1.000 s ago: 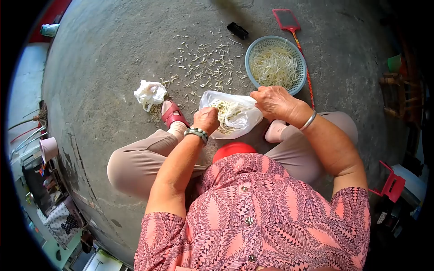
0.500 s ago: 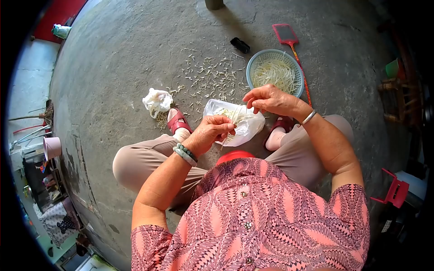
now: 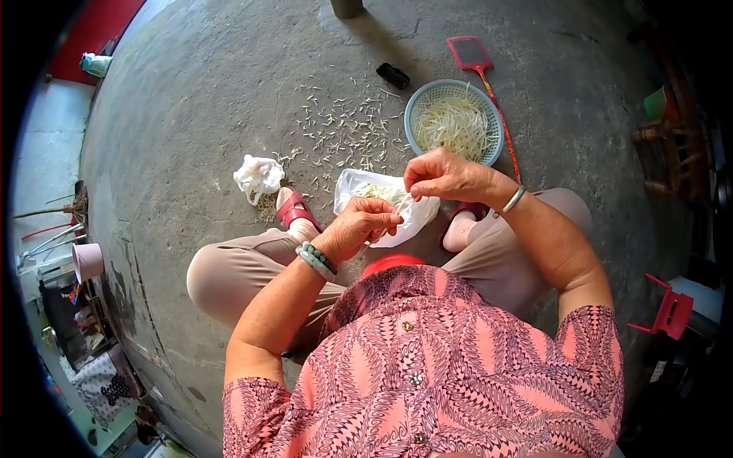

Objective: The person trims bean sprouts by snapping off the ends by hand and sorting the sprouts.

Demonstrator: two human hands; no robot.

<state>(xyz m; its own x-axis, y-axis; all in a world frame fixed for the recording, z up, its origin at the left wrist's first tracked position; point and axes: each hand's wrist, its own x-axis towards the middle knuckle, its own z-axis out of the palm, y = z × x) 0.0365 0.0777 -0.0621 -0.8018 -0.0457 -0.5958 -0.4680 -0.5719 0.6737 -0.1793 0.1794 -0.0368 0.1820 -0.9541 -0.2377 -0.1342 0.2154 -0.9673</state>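
My left hand (image 3: 366, 227), with green bead and jade bracelets at the wrist, is closed in a pinch over the near edge of a white plastic bag (image 3: 418, 223). Pale bean sprouts seem to be held at its fingertips, though only a little of them shows. To the right and slightly higher is my right hand (image 3: 449, 177), its thumb and fingers drawn together; what they hold, if anything, is too small to make out. Inside the bag lie loose bean sprouts (image 3: 379, 192). Beyond my right hand, a round light-blue basket (image 3: 414, 108) holds a heap of long white sprouts (image 3: 458, 128).
Short sprout scraps (image 3: 347, 130) are strewn over the concrete floor. A crumpled white bag (image 3: 258, 177) lies by my left sandal (image 3: 296, 209). A black object (image 3: 393, 75) and a red fly swatter (image 3: 470, 53) lie near the basket. A red stool edge (image 3: 393, 263) shows beneath me.
My right hand has closed its fingers and come slightly lower and left, closer to my left hand. Sprouts sticking up from my left hand show less. The whole view has shifted a little.
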